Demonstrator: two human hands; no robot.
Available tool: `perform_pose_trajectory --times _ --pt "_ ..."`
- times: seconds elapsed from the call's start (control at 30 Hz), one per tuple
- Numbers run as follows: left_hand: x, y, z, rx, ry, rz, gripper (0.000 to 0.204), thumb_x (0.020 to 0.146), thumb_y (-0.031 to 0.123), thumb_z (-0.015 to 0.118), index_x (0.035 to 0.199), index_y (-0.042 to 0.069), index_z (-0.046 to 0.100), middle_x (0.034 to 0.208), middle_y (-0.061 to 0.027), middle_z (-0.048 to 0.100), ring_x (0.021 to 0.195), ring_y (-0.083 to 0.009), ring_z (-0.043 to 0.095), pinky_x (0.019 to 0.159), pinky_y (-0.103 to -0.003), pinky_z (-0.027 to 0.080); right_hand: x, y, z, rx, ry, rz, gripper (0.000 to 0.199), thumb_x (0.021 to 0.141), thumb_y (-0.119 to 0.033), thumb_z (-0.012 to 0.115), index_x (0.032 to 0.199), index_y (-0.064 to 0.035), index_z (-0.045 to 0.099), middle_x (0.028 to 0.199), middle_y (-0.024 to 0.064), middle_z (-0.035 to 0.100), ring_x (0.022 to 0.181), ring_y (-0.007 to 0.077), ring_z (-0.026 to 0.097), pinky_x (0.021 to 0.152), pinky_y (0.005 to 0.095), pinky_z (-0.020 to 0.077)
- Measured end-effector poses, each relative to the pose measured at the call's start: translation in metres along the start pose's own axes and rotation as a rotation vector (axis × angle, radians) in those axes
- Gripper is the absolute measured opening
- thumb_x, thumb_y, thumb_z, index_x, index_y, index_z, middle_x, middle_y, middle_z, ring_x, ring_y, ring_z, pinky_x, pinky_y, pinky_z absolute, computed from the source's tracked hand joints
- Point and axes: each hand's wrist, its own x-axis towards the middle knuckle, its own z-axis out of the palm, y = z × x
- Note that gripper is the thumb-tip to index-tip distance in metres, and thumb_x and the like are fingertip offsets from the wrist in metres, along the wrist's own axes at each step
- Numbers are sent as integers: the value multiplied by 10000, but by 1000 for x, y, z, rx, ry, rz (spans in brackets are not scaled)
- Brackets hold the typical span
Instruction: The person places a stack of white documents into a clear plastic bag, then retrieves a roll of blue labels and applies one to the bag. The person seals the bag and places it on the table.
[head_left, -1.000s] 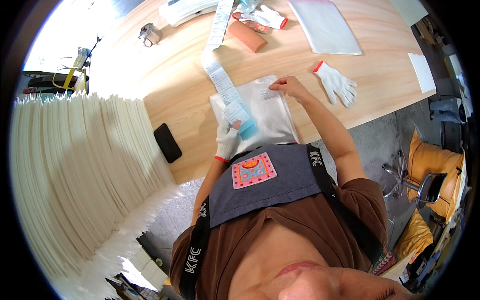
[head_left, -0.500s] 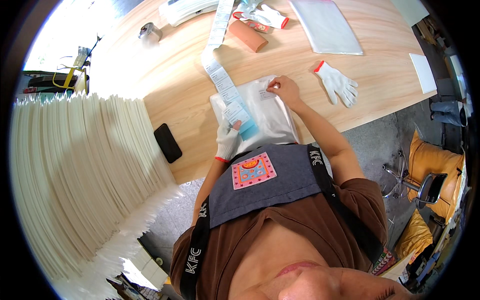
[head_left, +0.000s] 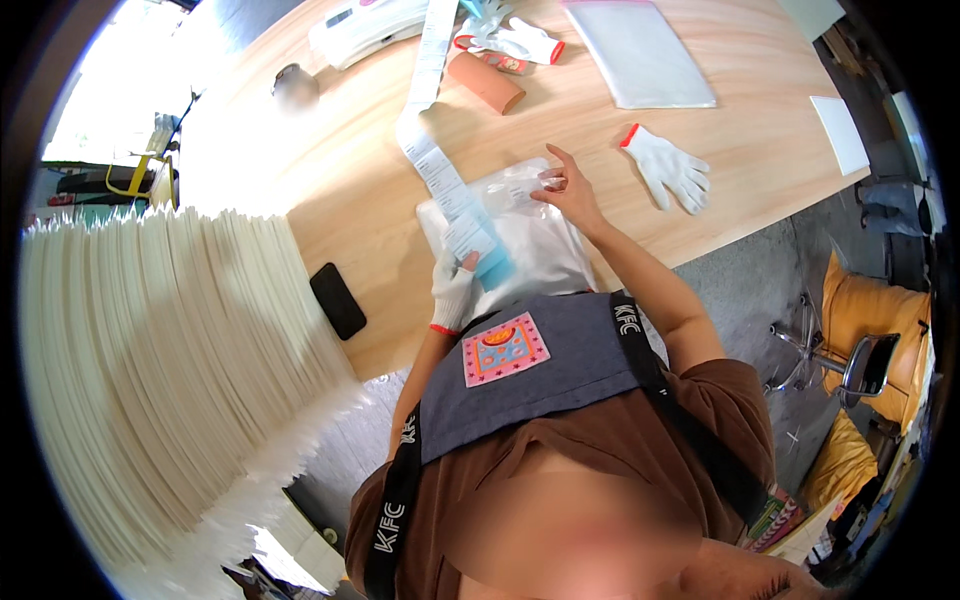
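Note:
In a white knit glove with a bare thumb, my left hand grips the lower end of a long strip of printed labels on light-blue backing. The strip lies over the left part of a flat, clear-plastic-wrapped package in front of me. My bare right hand is at the package's upper right corner, fingers apart and index finger raised. Close beside its fingertips, a small label sits on the plastic. Right of that hand lies an empty white glove with a red cuff.
A tall stack of white sheets or sleeves stands at left, beside a black phone. Farther back are an orange-brown curved piece, more gloves, clear plastic bags and a white device. An office chair stands right.
My right hand's fingers have spread and lifted off the label at the package's upper right. My left hand stays on the strip. The whole view has shifted slightly.

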Motion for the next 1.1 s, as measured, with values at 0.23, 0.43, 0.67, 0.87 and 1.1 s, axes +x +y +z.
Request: perform_pose_trajectory --times 0.23,0.43,0.67,0.87,1.1 --pt "5 -3 -3 -223 -16 -118 339 866 133 557 1172 -4 513 1045 -60 588 978 -158 536 849 -286 421 21 23 -8 61 -135 208 252 735 -164 707 926 -14 640 729 45 627 667 101 570 626 226 461" --pt "28 37 -39 -562 -64 -222 386 882 211 498 1192 -16 458 1085 -124 549 978 -243 548 814 -380 464 7 1 -3 -157 -56 -69 186 779 -232 648 813 -53 683 732 64 654 642 144 599 591 280 472" --pt "13 148 -32 -70 243 428 293 899 201 483 1084 -27 483 936 -88 542 840 -168 507 769 -316 420 -49 -35 -2 -200 -523 -586 122 828 -191 609 911 -139 681 987 24 636 941 200 562 810 313 442" --pt "21 83 -9 -265 -17 191 309 885 110 515 1164 -16 476 986 -75 545 846 -169 540 755 -314 473 -79 18 16 -139 -994 -446 155 851 -208 575 929 -122 678 933 73 649 875 236 590 741 335 451" --pt "20 -23 -7 -123 -136 -36 301 883 137 514 1134 -29 490 1007 -106 581 864 -206 583 726 -338 510 -82 -16 9 -160 -803 -87 232 866 -306 553 977 -136 664 798 46 665 667 198 590 596 317 457"
